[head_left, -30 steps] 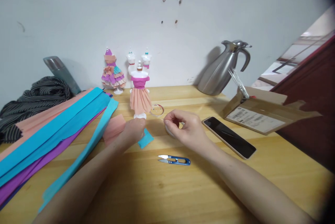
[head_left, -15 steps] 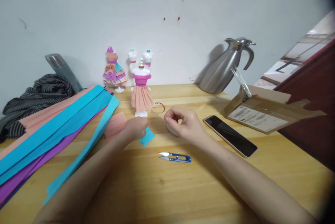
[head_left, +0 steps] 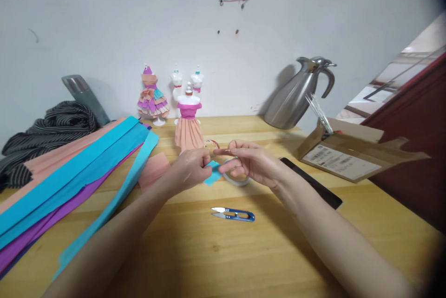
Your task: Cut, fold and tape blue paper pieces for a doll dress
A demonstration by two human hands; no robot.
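Note:
My left hand [head_left: 190, 171] is raised above the wooden table [head_left: 223, 251] and pinches a small blue paper piece [head_left: 213, 173]. My right hand [head_left: 251, 163] is close beside it, with a roll of clear tape [head_left: 237, 178] hanging around its fingers; thumb and forefinger are pinched together toward the left hand. A small mannequin in a pink and peach paper dress [head_left: 188, 124] stands just behind both hands. Blue thread snips [head_left: 232, 214] lie on the table in front of them. A peach paper scrap [head_left: 153, 171] lies left of my left hand.
Long strips of blue, peach and purple crepe paper [head_left: 69, 172] cover the left of the table. Behind stand another dressed mannequin [head_left: 152, 98], two bare ones [head_left: 186, 80], a steel jug [head_left: 296, 93], a striped cloth [head_left: 49, 131]. A black phone [head_left: 313, 186] and a cardboard box [head_left: 348, 154] lie right.
Both hands have lifted off the table and come together. The left hand picked up the blue paper piece, and the right hand raised the tape roll with it.

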